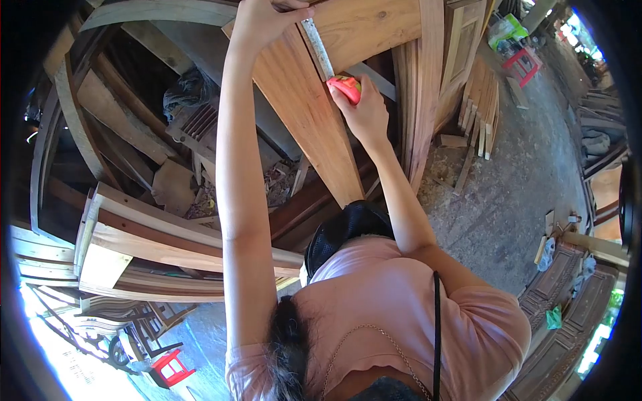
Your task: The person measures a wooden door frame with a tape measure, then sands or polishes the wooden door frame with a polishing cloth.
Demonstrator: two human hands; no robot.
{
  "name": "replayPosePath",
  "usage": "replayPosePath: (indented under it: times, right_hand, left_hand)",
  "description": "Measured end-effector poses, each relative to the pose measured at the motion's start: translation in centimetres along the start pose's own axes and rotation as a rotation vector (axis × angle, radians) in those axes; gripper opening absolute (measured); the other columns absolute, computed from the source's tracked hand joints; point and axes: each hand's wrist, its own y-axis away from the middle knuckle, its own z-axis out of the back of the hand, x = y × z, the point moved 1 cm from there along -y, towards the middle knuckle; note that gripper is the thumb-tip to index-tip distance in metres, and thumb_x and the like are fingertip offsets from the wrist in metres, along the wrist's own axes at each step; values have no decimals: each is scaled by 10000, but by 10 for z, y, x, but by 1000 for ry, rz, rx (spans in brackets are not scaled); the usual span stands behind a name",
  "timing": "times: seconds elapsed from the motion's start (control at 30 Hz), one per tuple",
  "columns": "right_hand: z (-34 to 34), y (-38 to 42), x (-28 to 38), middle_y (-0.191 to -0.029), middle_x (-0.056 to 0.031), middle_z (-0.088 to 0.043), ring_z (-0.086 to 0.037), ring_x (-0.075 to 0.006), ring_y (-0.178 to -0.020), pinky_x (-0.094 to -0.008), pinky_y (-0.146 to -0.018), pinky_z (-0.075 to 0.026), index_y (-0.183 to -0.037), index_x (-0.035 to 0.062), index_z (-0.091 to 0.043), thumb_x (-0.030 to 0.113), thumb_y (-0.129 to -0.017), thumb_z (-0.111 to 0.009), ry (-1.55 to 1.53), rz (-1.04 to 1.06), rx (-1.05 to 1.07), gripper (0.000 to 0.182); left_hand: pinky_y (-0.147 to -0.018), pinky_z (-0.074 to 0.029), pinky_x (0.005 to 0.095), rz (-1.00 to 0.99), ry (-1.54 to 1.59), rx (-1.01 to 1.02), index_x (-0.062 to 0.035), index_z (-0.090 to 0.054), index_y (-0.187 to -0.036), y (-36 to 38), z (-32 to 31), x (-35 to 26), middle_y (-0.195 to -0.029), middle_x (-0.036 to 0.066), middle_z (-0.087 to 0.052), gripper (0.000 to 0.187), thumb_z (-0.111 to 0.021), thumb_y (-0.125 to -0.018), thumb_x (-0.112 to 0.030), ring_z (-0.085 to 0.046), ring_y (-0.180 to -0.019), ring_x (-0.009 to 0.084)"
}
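Observation:
A red tape measure (347, 88) is gripped in my right hand (366, 113), with its pale blade (317, 48) drawn out along the edge of a wooden panel (371, 30). At the top of the view, my left hand (264, 25) has its fingers at the blade's far end, over the wood. Whether those fingers pinch the blade tip is hard to make out. A wide brown board (304, 107) runs beside the blade down towards my body.
Stacked curved planks (160, 244) lie at the left. Upright boards (480, 100) lean at the right by a concrete floor (495, 194). Carved door panels (558, 321) rest at the lower right. Red stools stand at the upper right (521, 65) and lower left (173, 367).

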Motion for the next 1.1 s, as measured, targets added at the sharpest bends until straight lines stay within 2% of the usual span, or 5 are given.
replayPosePath:
  times: [0.8, 0.97, 1.1]
  right_hand:
    - [-1, -1, -2, -963, -177, -591, -601, -369, -903, -464, -715, -499, -977, 19, -526, 442, -805, -645, 25, 8, 7, 472]
    - [-2, -1, -2, -959, -173, -590, -602, -368, -907, -468, -714, -499, -979, 24, -524, 441, -803, -647, 35, 13, 7, 469]
    - [-3, -1, -3, -962, -173, -589, -602, -366, -910, -473, -712, -499, -986, 27, -519, 445, -799, -650, 32, 5, 10, 476]
  left_hand:
    - [-703, -527, 321, -2, 22, -7, -28, -736, -828, -2, -2, 8, -778, 112, -705, 184, -791, -724, -169, -671, -728, 183]
    - [-699, -529, 311, -77, 4, 1, -22, -733, -834, -3, -1, 8, -774, 111, -704, 193, -787, -730, -176, -671, -723, 181]
    - [-690, -526, 307, -19, 1, 8, -23, -733, -831, -2, -1, 7, -765, 108, -703, 188, -784, -733, -175, -669, -708, 177]
